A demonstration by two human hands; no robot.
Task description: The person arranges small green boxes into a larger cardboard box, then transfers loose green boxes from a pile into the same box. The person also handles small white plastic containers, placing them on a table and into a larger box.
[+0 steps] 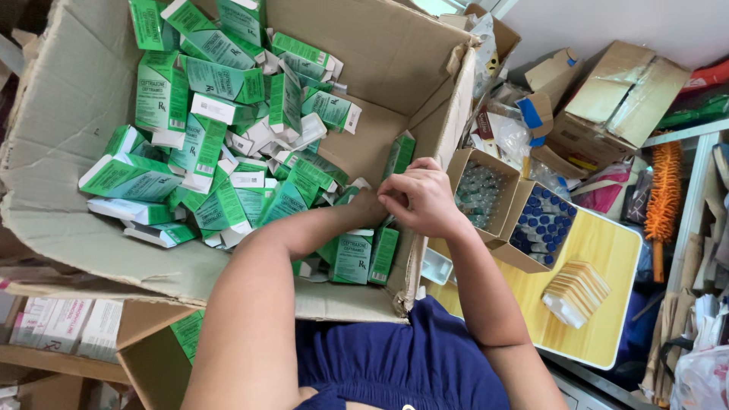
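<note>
A large cardboard carton (pixel 68 114) is being used as the main store; its floor is being covered by a loose heap of small green-and-white boxes (pixel 205 129), lying at all angles, many with flaps open. More of these are being kept outside it, low at the left, beside white packs (pixel 64 326).

A yellow table (pixel 600 250) is being taken up, to the right, by two open trays: one is being filled with clear vials (pixel 478 193), the other with blue-capped vials (pixel 543 224). A stack of pale folded inserts (pixel 575 292) is being kept just beside the trays. Further boxes, bags and an orange brush (pixel 664 190) are being stored behind.

Both hands are being held together over the carton's near right corner. The right hand (pixel 419 199) is being closed in a pinch on something small that is being hidden by the fingers; whether it is a vial or a flap cannot be told. The left hand (pixel 370 206) is being pressed against it, and its grip cannot be told either. A green box (pixel 400 154) is standing just beyond the fingertips, and others (pixel 363 257) are lying directly below the wrists.

As a judgement, the sorting is being carried well along but not finished: both trays are being shown nearly full, yet a great many boxes are being left in the heap.
</note>
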